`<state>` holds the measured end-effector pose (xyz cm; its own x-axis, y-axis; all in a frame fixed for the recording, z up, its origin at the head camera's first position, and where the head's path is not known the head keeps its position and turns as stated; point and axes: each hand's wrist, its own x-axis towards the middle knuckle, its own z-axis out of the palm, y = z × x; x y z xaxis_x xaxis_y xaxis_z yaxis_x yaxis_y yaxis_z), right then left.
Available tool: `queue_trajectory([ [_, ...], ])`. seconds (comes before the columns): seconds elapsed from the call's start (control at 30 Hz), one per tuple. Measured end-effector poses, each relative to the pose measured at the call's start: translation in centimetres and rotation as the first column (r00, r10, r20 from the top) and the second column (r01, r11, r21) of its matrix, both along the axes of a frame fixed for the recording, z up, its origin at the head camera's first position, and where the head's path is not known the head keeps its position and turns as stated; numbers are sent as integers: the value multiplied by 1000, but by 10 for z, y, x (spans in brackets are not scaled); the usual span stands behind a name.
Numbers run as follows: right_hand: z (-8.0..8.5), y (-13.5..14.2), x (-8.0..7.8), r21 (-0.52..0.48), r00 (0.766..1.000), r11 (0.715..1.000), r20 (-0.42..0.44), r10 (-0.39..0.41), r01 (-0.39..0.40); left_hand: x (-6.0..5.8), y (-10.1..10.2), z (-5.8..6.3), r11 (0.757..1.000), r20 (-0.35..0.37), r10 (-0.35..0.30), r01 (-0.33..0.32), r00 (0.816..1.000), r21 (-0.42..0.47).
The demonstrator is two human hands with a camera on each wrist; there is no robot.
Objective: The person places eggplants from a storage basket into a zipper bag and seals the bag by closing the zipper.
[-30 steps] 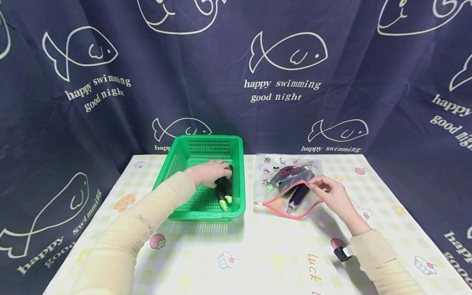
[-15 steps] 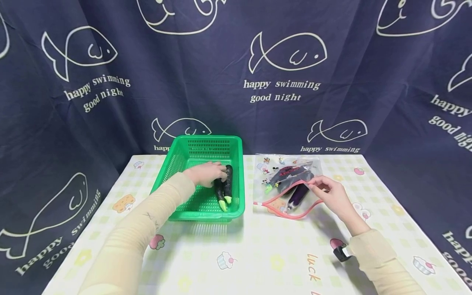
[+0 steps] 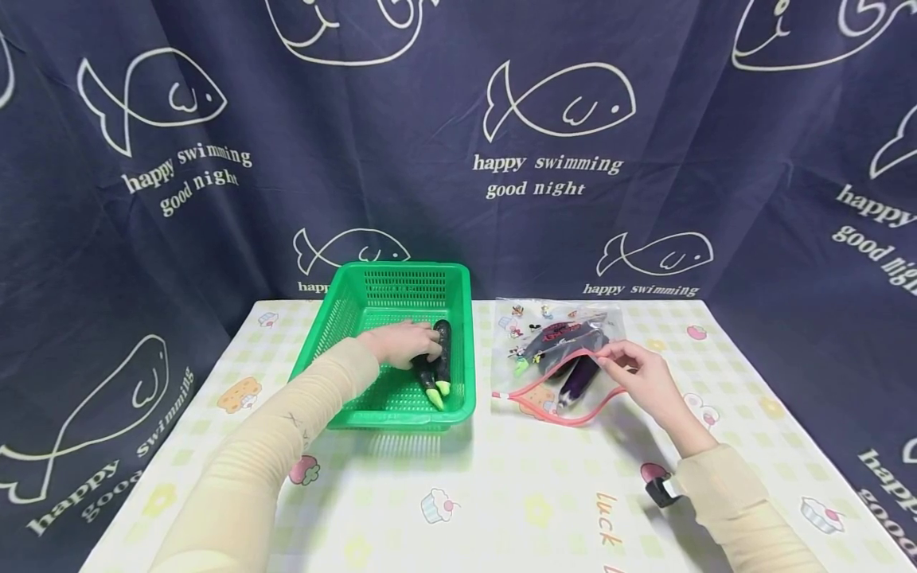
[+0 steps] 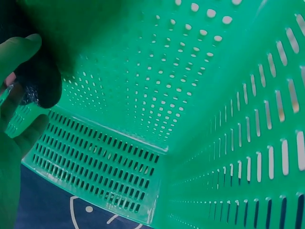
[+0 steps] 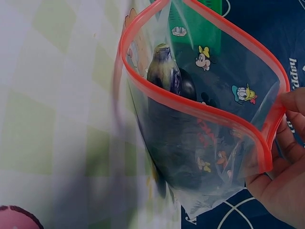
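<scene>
Gripping eggplant (image 3: pixel 426 377), pinching bag (image 5: pixel 190 106), curtain (image 3: pixel 552 231) behind ("happy swimming")

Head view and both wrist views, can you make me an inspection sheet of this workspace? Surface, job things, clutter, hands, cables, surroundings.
Surface: table, pale checked top with strawberry and cupcake prints.
Job things: green basket holding two dark eggplants; clear bag, red rim gaping, with at least two more eggplants inside.
Clutter: black piece by the right cuff, use unclear.
Hands: left hand grips an eggplant in the basket; right hand pinches the bag's rim.
Cables: nothing seen.
Surroundings: navy curtain with white fish prints.
</scene>
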<state>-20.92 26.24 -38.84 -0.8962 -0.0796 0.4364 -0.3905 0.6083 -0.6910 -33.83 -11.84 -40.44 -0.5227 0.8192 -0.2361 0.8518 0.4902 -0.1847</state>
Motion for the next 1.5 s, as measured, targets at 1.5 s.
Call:
queue_trajectory([
  [1.5, 0, 1, 0, -2, 1000, 1000, -7, 13, -13, 2, -15, 19, 998, -48, -4, 7, 999, 66],
])
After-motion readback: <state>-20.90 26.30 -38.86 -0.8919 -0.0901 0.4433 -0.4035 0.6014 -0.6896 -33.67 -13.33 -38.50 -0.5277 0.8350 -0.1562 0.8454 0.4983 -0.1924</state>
